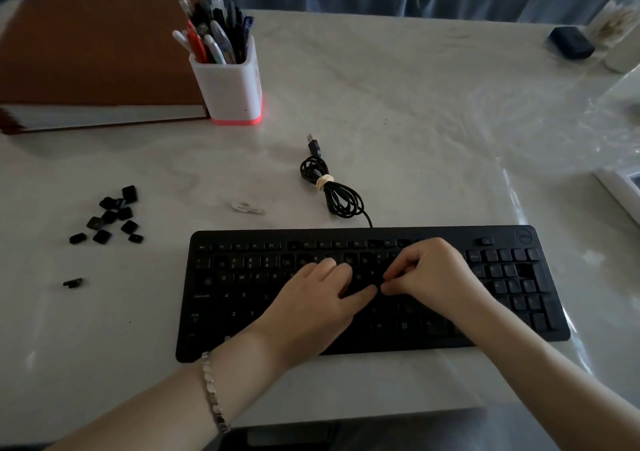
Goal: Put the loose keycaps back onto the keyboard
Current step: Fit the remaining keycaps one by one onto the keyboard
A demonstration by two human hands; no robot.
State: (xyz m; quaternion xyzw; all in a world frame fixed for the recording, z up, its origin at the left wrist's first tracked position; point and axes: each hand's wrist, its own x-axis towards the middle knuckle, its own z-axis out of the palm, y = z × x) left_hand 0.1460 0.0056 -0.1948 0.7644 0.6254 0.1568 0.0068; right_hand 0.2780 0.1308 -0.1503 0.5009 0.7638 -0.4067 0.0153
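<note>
Black on black is the difficulty: both hands meet over the middle of the keyboard (242,294), and whatever sits between their fingertips is lost against the keys. The right hand (433,274) has its fingers curled in, thumb and forefinger drawn together as if pinching a cap, but I cannot tell whether one is there. The left hand (322,298) lies flatter, fingers stretched over the upper letter rows and thumb reaching across to the right hand's tips; it grips nothing that shows.

My judgement is that a cap is being seated near the P key. To do that well, the cap should be set square over its socket, legend the right way up. It should then be pressed straight down from the centre with one fingertip while the other hand steadies the board. A tilted push could snag or bend the clip beneath.

Off to the left, well apart from the keyboard, the loose keycaps (110,216) lie in a small cluster on the pale surface (415,121). One stray cap (72,282) lies nearer the front edge, so much of the task is yet to do. Behind the keyboard lies its coiled cable (332,190).
</note>
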